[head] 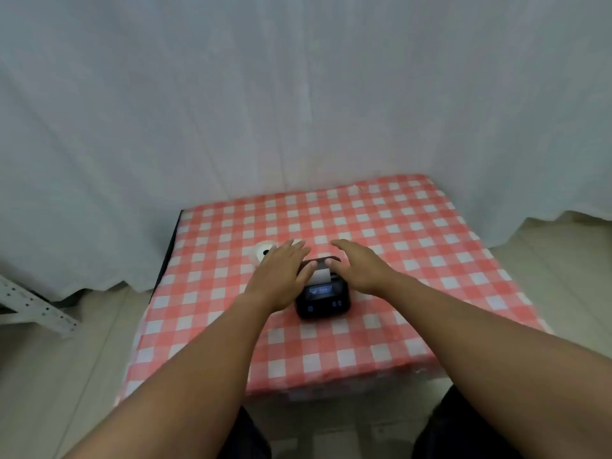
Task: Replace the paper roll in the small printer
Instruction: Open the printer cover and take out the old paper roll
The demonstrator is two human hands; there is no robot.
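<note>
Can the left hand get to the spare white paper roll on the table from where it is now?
Probably yes. The paper roll stands just past the left hand, beside its fingertips, with nothing between them on the tablecloth.

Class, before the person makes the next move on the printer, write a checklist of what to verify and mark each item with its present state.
1. Printer sits flat on the checked table: ok.
2. Spare paper roll within reach, beyond the left hand: ok.
3. Both hands empty; right hand open beside the printer: ok.
4. Printer lid open, white paper showing: ok.
5. Old roll already out: cannot tell.
6. Screen lit, power on: ok.
</note>
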